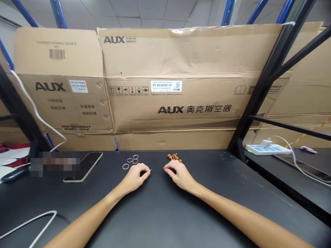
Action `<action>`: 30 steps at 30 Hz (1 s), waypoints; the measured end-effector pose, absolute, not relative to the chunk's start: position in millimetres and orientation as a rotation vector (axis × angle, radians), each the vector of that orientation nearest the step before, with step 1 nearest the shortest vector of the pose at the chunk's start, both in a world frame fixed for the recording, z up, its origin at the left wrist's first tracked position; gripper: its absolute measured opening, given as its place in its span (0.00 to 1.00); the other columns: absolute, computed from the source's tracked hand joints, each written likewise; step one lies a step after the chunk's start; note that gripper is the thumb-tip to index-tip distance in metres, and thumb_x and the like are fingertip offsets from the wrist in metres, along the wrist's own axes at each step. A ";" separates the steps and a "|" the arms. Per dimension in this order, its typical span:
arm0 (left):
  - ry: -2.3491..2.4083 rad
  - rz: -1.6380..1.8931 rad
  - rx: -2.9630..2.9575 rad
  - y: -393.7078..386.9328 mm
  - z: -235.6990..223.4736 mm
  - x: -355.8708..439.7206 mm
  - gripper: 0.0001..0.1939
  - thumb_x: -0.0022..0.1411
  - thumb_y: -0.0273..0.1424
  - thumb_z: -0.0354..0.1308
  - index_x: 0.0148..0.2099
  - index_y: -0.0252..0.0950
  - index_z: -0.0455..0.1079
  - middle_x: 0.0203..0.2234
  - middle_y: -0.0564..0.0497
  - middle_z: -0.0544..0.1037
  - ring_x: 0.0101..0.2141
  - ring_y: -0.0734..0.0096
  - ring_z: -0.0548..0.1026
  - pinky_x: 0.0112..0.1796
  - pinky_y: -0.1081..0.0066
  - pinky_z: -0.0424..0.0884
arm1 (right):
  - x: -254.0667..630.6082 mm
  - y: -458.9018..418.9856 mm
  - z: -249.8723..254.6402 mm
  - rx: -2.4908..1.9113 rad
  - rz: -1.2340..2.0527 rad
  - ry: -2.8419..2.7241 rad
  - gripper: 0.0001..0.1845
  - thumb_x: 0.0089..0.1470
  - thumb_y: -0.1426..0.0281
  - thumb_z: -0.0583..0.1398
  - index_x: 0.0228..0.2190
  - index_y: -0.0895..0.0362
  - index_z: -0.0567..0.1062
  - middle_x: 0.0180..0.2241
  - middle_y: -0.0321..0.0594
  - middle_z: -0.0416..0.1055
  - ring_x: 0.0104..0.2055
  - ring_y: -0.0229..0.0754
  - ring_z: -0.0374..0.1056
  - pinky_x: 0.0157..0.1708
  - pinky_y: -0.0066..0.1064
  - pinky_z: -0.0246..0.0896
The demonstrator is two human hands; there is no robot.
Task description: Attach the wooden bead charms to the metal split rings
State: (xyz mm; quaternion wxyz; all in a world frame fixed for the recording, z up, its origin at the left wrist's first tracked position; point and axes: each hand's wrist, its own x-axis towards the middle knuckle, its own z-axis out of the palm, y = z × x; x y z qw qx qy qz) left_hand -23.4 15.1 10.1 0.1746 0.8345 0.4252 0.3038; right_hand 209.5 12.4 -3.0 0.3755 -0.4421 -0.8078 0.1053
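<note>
My left hand [137, 177] is closed in a pinch above the dark table [144, 217]. A thin silvery piece [150, 170] sticks out at its fingertips, too small to name surely. Just behind that hand lie several silver rings [125, 166], some of them touching or overlapping. My right hand [178, 175] is also closed, thumb against the fingers. What it pinches, if anything, is mostly hidden; a hint of brown shows by the fingertips. Right behind its knuckles is a small heap of glossy brown wooden-looking pieces [176, 157], partly covered by the hand.
A phone [86, 167] lies at the left, beside a blurred-out patch. White cables [43, 224] cross the left side. Cardboard boxes [193, 62] wall off the back. A black metal post [256, 93] rises at right; beyond it are a power strip [269, 148] and another device.
</note>
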 end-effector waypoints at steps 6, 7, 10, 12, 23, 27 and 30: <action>1.324 0.836 2.377 12.0 13.2 -20.6 0.13 0.62 0.34 0.51 0.31 0.36 0.74 0.32 0.48 0.80 0.36 0.63 0.75 0.41 0.67 0.67 | 209.5 13.8 -3.2 -0.959 0.357 -2.120 0.10 0.59 0.71 0.55 0.35 0.54 0.77 0.33 0.39 0.75 0.37 0.42 0.67 0.41 0.35 0.62; 1.334 0.842 2.372 11.5 13.4 -20.5 0.13 0.62 0.34 0.51 0.31 0.36 0.75 0.32 0.48 0.80 0.36 0.62 0.75 0.41 0.67 0.67 | 209.3 14.1 -4.5 -0.948 0.353 -2.130 0.10 0.59 0.71 0.55 0.35 0.54 0.77 0.32 0.40 0.75 0.37 0.43 0.67 0.41 0.35 0.62; 1.305 0.866 2.339 9.9 13.7 -20.1 0.13 0.62 0.35 0.51 0.33 0.36 0.75 0.32 0.49 0.80 0.35 0.63 0.75 0.40 0.68 0.67 | 208.5 14.7 -8.9 -0.958 0.386 -2.096 0.08 0.58 0.71 0.57 0.36 0.54 0.77 0.32 0.40 0.75 0.36 0.42 0.68 0.40 0.34 0.63; 1.255 0.869 2.298 8.7 13.7 -19.2 0.13 0.62 0.36 0.51 0.35 0.37 0.76 0.32 0.49 0.80 0.34 0.64 0.76 0.39 0.69 0.68 | 207.5 14.1 -10.8 -0.980 0.476 -2.041 0.07 0.57 0.69 0.59 0.36 0.54 0.77 0.33 0.39 0.74 0.34 0.41 0.69 0.37 0.32 0.64; 1.041 0.833 2.208 -1.1 14.0 -11.0 0.11 0.63 0.34 0.53 0.37 0.37 0.76 0.33 0.51 0.80 0.35 0.67 0.76 0.40 0.72 0.68 | 203.5 6.0 -6.8 -1.023 0.677 -2.047 0.05 0.55 0.69 0.59 0.28 0.55 0.75 0.29 0.36 0.68 0.30 0.37 0.64 0.31 0.28 0.61; 1.020 0.845 2.266 -3.5 12.3 -8.2 0.09 0.63 0.31 0.54 0.37 0.37 0.76 0.33 0.52 0.80 0.34 0.68 0.75 0.40 0.73 0.68 | 203.6 5.0 -6.6 -0.989 0.671 -2.065 0.06 0.56 0.70 0.59 0.28 0.55 0.75 0.29 0.36 0.69 0.32 0.38 0.64 0.32 0.28 0.60; 1.006 0.855 2.324 -4.1 10.4 -6.8 0.09 0.63 0.30 0.54 0.36 0.37 0.75 0.33 0.52 0.79 0.34 0.69 0.75 0.39 0.73 0.67 | 202.9 4.1 -5.5 -0.989 0.655 -2.069 0.06 0.55 0.71 0.59 0.27 0.56 0.75 0.29 0.36 0.69 0.32 0.38 0.64 0.31 0.28 0.59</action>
